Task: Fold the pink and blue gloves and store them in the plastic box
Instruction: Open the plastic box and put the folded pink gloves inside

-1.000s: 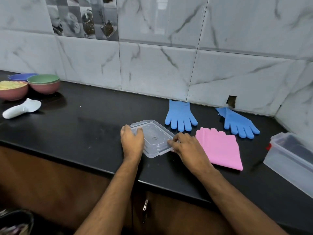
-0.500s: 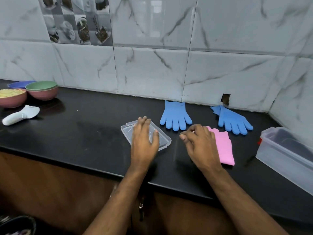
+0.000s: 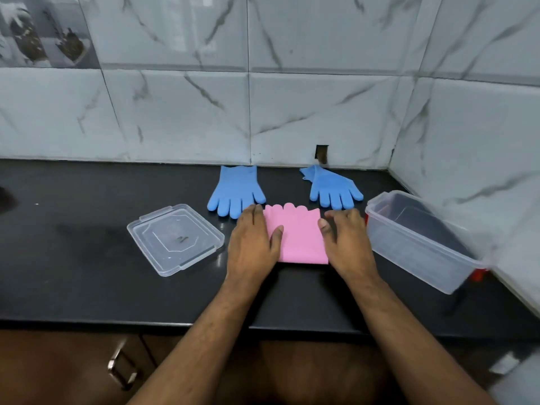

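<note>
Currently: left hand (image 3: 250, 244) and right hand (image 3: 347, 241) flat, fingers straight, pressing opposite sides of folded pink gloves (image 3: 298, 236). Black bench (image 3: 73, 258) beneath, marble-tiled wall (image 3: 175, 112) behind. Pink gloves smooth, scalloped fingertips facing the wall. Two blue gloves (image 3: 235, 191) (image 3: 333, 187) unfolded, flat, just beyond. Plastic box (image 3: 415, 247) open at right; clear lid (image 3: 175, 239) at left.

Black counter (image 3: 87, 287): gloves (image 3: 298, 238), lid (image 3: 175, 239), box (image 3: 415, 244).
</note>
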Available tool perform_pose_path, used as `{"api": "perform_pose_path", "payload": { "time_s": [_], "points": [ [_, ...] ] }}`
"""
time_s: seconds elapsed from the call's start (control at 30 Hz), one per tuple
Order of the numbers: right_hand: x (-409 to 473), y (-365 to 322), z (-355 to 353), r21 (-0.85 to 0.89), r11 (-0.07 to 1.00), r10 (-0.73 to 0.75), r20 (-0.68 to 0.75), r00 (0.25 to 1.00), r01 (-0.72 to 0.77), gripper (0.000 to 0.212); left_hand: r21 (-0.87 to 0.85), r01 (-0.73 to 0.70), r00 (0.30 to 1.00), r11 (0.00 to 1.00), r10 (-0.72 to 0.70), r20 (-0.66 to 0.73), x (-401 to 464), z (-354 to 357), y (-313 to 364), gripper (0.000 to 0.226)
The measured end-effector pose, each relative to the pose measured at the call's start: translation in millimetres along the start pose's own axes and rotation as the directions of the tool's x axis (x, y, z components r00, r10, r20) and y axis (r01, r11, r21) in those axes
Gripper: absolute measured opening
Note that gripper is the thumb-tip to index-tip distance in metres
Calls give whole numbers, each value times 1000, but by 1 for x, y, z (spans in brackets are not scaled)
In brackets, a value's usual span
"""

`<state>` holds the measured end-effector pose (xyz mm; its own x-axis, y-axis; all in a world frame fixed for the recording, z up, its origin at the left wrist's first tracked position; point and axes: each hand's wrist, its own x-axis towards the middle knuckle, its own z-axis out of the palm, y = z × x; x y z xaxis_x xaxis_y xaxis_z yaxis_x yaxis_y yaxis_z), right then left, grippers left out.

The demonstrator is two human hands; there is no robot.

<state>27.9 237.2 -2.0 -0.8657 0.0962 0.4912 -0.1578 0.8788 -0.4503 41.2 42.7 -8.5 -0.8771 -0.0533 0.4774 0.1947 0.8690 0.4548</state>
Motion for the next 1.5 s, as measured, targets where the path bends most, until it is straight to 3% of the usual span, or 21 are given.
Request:
{"api": "perform_pose_path", "payload": {
  "time_s": [0.13, 0.23, 0.33, 0.43, 0.5, 0.63, 0.7, 0.8, 0.87, 0.93, 1.0, 1.07, 1.17, 1.27, 1.37, 1.5],
  "points": [
    [4, -1, 6, 69, 983, 153, 193, 969, -169, 64, -142, 241, 970, 960, -234, 61, 11, 10, 5, 65],
    [9, -6, 7, 202, 941, 218, 255, 942, -272, 74, -279, 365, 931, 888, -347, 113, 18, 13, 4, 57],
    [10, -8, 6, 351, 845, 308, 295, 904, -403, 80, -288, 455, 890, 843, -421, 174, 23, 13, 6, 47],
    [9, -8, 3, 483, 730, 368, 320, 873, -484, 84, -475, 592, 805, 652, -505, 311, 31, 9, 8, 35],
    [6, -10, 0, 512, 705, 367, 329, 870, -490, 82, -597, 632, 771, 494, -479, 420, 33, 4, 8, 33],
    [-1, -18, -6, 506, 717, 309, 384, 870, -479, 56, -717, 591, 805, 370, -332, 492, 20, -8, 8, 27],
    [-6, -22, -8, 528, 709, 277, 401, 873, -468, 45, -763, 596, 802, 251, -247, 544, 12, -11, 8, 26],
    [-8, -23, -16, 561, 678, 254, 427, 868, -475, 49, -782, 623, 776, -30, -101, 622, 2, -14, 9, 28],
    [-6, -21, -23, 551, 677, 237, 464, 853, -488, 61, -780, 618, 776, -100, -79, 626, -1, -15, 10, 28],
    [-3, -18, -34, 537, 683, 202, 513, 834, -495, 80, -793, 602, 791, -91, -65, 608, -1, -18, 12, 28],
    [1, -16, -46, 476, 769, 146, 520, 842, -427, 105, -806, 591, 804, -43, -48, 592, 3, -22, 16, 29],
    [10, -19, -63, 308, 921, 72, 470, 880, -240, 124, -812, 582, 813, 29, -25, 582, 9, -29, 22, 33],
    [28, -31, -97, 130, 990, -101, 402, 910, 53, 134, -825, 539, 832, 172, 45, 553, 20, -45, 38, 36],
    [43, -39, -133, 98, 976, -219, 444, 869, 196, 113, -838, 438, 843, 324, 176, 508, 33, -65, 58, 35],
    [53, -33, -160, 372, 917, -331, 501, 800, 146, 59, -819, 289, 847, 496, 266, 460, 49, -86, 79, 24],
    [60, -20, -174, 479, 875, -355, 543, 761, 67, 44, -725, 44, 827, 688, 383, 413, 65, -103, 102, 20]
  ]
}}
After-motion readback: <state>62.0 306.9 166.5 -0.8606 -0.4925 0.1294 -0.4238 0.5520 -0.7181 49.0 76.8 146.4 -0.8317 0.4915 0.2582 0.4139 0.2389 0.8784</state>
